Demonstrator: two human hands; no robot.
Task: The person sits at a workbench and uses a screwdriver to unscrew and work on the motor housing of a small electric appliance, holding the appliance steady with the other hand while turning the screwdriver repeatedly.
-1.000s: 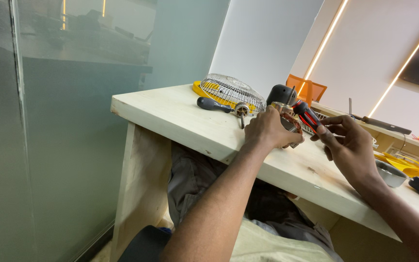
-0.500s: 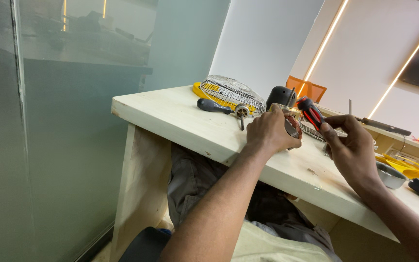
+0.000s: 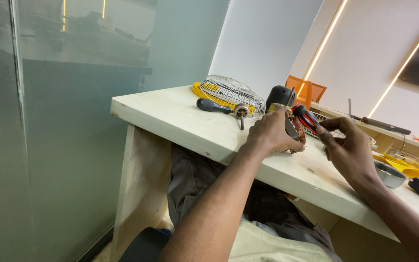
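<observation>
At the far left: a frosted glass wall (image 3: 49, 145) runs close beside the counter's end, with only a narrow gap between them.
Counter: a pale wooden counter (image 3: 170, 116) with a bare stretch at its left corner; its front edge runs down to the right, above the person's lap.
Behind the bare stretch: a black-handled screwdriver (image 3: 212, 105) lies flat, just in front of a wire fan guard (image 3: 231, 90) with a yellow rim; the guard sits near the counter's back edge.
Beside the screwdriver: a small metal part with a shaft (image 3: 241, 112) rests on the wood, near the left hand but apart from it.
Left hand: the left hand (image 3: 270, 133) sits close to the front edge, its grip pressed around a small motor part (image 3: 294, 131), mostly hidden under the fingers.
Behind the hands: a black rounded housing (image 3: 280, 94) stands upright.
Red-handled tool: a red-handled tool (image 3: 304, 116) points down at the motor part between the two hands.
Right hand: the right hand (image 3: 347, 150) has its fingertips pinching the red-handled tool from the right.
Right of the hands: a small metal bowl (image 3: 389, 174) sits close to the right wrist; yellow pieces (image 3: 413, 167) crowd the counter beyond it, leaving little open room there.
Open room: the widest free surface is the left corner.
</observation>
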